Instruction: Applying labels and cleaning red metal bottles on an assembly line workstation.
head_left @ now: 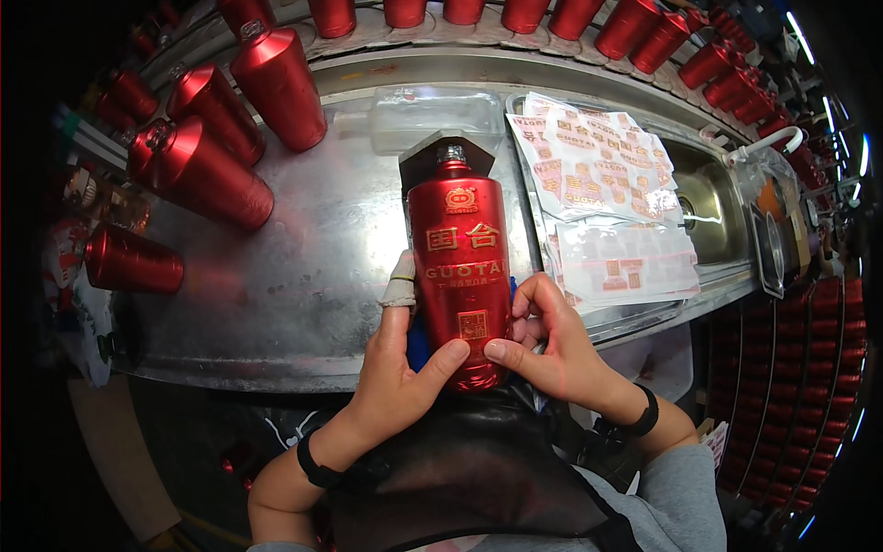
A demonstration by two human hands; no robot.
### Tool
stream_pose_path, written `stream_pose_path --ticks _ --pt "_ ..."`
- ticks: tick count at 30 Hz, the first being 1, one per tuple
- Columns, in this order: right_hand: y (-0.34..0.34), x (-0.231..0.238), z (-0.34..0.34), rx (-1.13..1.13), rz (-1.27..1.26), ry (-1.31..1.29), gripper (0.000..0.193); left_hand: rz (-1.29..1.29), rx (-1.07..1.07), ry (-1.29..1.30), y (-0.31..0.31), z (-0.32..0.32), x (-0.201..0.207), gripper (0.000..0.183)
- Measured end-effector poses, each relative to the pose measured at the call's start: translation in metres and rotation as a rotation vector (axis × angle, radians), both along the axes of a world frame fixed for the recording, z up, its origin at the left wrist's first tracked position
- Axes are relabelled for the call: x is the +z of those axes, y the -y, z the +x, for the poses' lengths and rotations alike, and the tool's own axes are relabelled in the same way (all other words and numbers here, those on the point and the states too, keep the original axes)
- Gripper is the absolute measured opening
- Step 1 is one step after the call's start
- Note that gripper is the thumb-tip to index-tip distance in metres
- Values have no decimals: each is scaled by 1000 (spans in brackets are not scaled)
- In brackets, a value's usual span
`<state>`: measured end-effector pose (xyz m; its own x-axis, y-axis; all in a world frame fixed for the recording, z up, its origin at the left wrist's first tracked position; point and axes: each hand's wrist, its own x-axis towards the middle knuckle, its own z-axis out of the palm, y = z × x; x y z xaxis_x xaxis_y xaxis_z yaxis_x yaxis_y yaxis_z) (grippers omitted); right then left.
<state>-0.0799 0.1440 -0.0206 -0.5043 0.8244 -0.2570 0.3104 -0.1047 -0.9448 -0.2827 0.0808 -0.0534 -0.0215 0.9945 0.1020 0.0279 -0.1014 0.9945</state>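
Note:
A shiny red bottle (pixel 458 304) with gold lettering and emblems lies in front of me, its neck pointing away. My left hand (pixel 397 354) grips its left side, thumb on the front near the base; a pale wrap covers one fingertip. From the right, my right hand (pixel 543 345) holds the lower part, its thumb pressed beside the gold square mark and its other fingers curled. Behind the bottle's neck is a dark angular holder (pixel 418 164). A stack of printed transfer sheets (pixel 598 175) with gold and red patterns lies to the right, on a tray.
Several plain red bottles (pixel 280 87) stand at the left of the metal table (pixel 303 304); one red bottle (pixel 133 259) lies at its edge. A clear glass bottle (pixel 432 120) lies behind. Red bottles line a curved conveyor (pixel 368 46). At right are a sink (pixel 713 207) and faucet (pixel 782 138).

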Motion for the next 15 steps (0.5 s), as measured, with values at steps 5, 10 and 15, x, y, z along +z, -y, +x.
stream_pose_path --ticks 5,10,15 --pt "-1 4 -1 2 -16 -4 49 3 -28 -8 2 -5 -4 91" --pt "-2 15 -11 -14 131 115 48 5 -44 -8 2 -8 -4 94" --pt "-5 22 -24 -28 198 193 49 -10 -46 -6 1 -10 1 94"
